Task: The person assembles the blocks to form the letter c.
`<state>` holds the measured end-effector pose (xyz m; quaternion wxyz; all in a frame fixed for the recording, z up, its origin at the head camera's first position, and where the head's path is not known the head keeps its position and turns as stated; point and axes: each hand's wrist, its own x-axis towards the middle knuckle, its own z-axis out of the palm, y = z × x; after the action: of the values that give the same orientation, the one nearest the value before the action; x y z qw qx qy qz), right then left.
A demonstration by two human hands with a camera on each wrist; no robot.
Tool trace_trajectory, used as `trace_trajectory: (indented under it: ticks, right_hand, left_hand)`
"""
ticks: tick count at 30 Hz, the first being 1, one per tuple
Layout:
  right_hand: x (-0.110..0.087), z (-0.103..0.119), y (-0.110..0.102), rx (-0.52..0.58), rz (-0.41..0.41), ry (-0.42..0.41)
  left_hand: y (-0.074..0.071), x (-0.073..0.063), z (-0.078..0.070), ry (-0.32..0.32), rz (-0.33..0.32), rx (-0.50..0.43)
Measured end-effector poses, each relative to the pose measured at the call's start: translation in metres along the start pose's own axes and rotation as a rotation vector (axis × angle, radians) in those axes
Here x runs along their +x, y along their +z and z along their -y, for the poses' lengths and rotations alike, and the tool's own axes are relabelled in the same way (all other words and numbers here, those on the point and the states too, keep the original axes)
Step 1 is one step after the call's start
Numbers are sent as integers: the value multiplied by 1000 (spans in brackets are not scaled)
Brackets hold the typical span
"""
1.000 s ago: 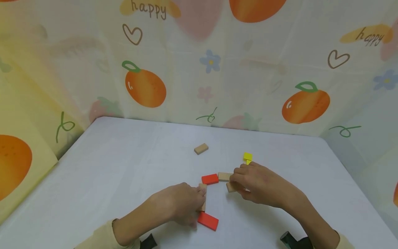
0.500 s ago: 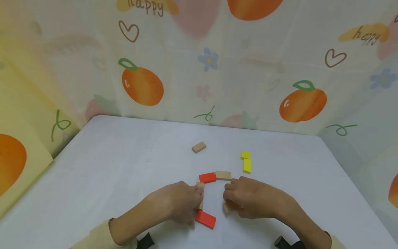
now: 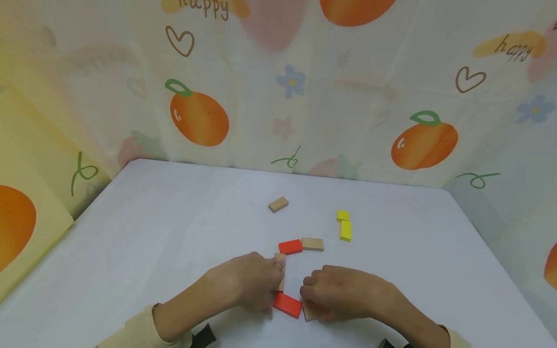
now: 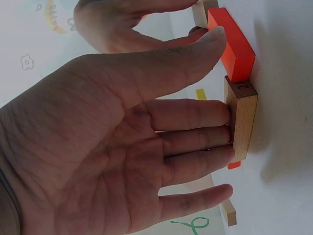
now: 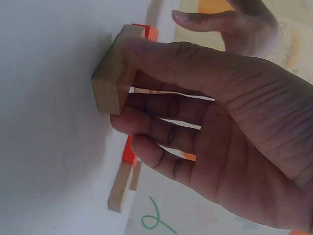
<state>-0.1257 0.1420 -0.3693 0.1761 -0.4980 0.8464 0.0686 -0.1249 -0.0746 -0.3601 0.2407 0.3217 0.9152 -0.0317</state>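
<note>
In the head view, my left hand (image 3: 254, 282) rests beside a plain wooden block (image 3: 281, 284). Its straight fingertips touch that block's side in the left wrist view, and its thumb lies at the near red block (image 4: 234, 46). My right hand (image 3: 345, 292) pinches another wooden block (image 5: 115, 68) between thumb and fingers, low at the table. One end of this held block meets or nearly meets the near red block's right end; the hand covers much of it. Farther off, a second red block (image 3: 290, 247) adjoins a wooden block (image 3: 312, 244), continuing the curved row.
Two yellow blocks (image 3: 345, 230) lie touching on the right, beyond the row. A lone wooden block (image 3: 278, 204) sits farther back. The white table (image 3: 196, 208) ends at a fruit-print cloth (image 3: 256, 121) behind.
My right hand has drawn its wooden block toward me and leftward, from near the far wooden block to the near red block's end. My left hand stays put.
</note>
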Motion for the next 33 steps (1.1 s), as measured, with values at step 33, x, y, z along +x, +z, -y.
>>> trace_trajectory:
  ticks: [33]
  right_hand:
    - [3,3,2,33,27,53]
  left_hand:
    - [-1,0,1,0,9,-15]
